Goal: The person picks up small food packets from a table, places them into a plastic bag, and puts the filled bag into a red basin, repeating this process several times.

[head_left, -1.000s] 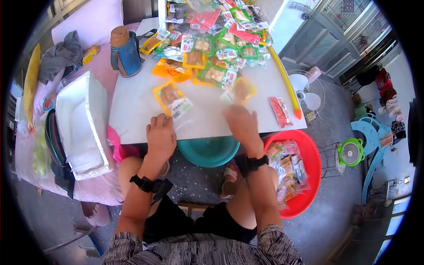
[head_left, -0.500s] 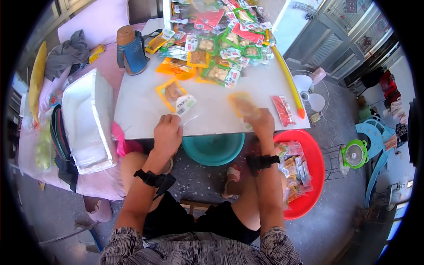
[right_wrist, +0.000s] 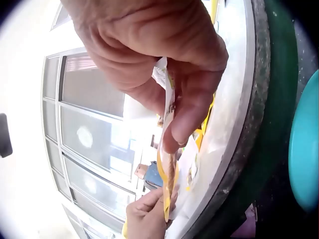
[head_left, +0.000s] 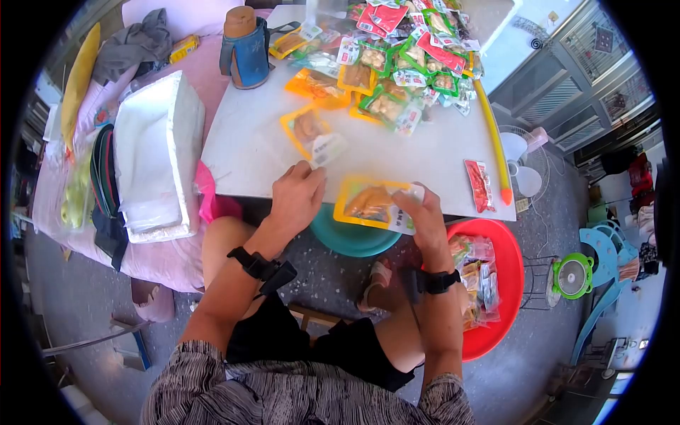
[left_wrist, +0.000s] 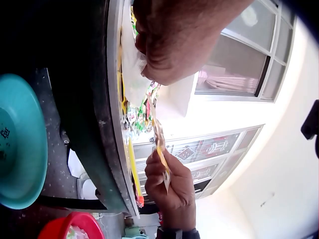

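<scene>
My right hand (head_left: 427, 216) pinches the white end of a yellow-edged food packet (head_left: 365, 202) between thumb and fingers, above the table's front edge. Brown food shows through its window, and the right wrist view has this packet (right_wrist: 168, 169) edge-on. My left hand (head_left: 299, 193) is at the table edge, its curled fingertips pinching a bit of clear plastic bag (left_wrist: 141, 60). Just beyond those fingers lies another yellow-edged packet (head_left: 309, 127), its white label blurred. In the right wrist view the left hand (right_wrist: 147, 214) appears close behind the held packet's far end.
A heap of packets (head_left: 386, 99) covers the table's back. One red packet (head_left: 479, 185) lies at the right, by a yellow tube (head_left: 494, 131). A teal basin (head_left: 358, 237) and red basin (head_left: 513, 283) stand below. Leftward are a blue flask (head_left: 246, 57) and foam box (head_left: 159, 156).
My right hand has drawn its packet back towards me, and the packet now shows flat. My left hand stays by the other packet. The head view has shifted.
</scene>
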`<state>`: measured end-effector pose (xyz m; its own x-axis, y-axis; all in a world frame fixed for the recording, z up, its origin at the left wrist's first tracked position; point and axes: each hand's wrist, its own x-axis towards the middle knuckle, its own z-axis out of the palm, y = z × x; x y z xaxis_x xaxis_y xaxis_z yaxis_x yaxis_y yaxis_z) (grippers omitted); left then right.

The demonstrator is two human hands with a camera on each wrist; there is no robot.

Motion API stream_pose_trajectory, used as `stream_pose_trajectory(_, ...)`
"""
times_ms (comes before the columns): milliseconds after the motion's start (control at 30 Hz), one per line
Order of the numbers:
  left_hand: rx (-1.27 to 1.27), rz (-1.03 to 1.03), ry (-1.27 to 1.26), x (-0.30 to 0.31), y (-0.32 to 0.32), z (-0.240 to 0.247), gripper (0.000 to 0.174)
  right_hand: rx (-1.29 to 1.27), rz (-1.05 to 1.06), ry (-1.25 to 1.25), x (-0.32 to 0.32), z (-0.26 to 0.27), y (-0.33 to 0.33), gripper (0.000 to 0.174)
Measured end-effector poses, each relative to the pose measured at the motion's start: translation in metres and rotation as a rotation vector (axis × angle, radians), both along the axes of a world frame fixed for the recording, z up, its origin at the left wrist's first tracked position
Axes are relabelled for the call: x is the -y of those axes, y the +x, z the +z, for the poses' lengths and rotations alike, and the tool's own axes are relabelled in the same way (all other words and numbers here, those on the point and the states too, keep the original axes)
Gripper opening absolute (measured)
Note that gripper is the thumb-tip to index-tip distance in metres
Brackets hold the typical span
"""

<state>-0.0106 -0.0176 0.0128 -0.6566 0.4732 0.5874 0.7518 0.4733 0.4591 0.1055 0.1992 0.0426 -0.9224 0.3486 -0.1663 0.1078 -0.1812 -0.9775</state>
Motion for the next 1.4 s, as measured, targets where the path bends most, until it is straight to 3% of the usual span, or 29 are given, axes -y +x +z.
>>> stream_pose_trajectory(300,-0.058,0.023,-0.013,-0.006,0.006,0.005,0.029,-0.123,-0.187,-0.052,0.039,-0.026,-0.043,0.02)
stream_pose_trajectory(400,-0.079,0.006,-0.004,-0.008,0.008,0.004,0.033,-0.184,-0.073,-0.404,0.061,-0.017,-0.052,0.024)
stream_pose_trajectory(533,-0.074,-0.014,0.002,-0.009,0.013,0.002,0.037,-0.157,0.21,-0.582,0.07,-0.033,-0.068,0.027)
stream_pose_trajectory(633,-0.069,-0.001,-0.012,-0.006,0.011,0.001,0.038,-0.036,0.143,-0.311,0.076,-0.014,-0.069,0.019)
stream_pose_trajectory(733,-0.043,0.021,-0.022,-0.003,0.009,0.0,0.038,0.089,0.161,0.505,0.066,-0.011,-0.066,0.013)
stream_pose_trajectory(833,-0.035,0.01,-0.024,-0.004,0.01,-0.003,0.037,0.09,0.088,0.184,0.076,-0.009,-0.065,0.011)
stream_pose_trajectory(1033,-0.055,-0.029,0.053,-0.006,0.016,0.008,0.036,0.076,0.064,-0.147,0.083,-0.024,-0.084,0.013)
stream_pose_trajectory(1233,-0.007,-0.008,0.056,0.0,0.015,0.011,0.032,0.139,0.359,0.092,0.068,0.007,-0.078,0.017)
stream_pose_trajectory(1333,-0.017,-0.008,0.054,0.001,0.013,0.012,0.03,0.095,0.229,0.217,0.061,-0.002,-0.07,0.018)
stream_pose_trajectory(1400,-0.007,-0.025,0.049,0.0,0.014,0.01,0.029,0.091,0.205,0.069,0.069,-0.007,-0.07,0.018)
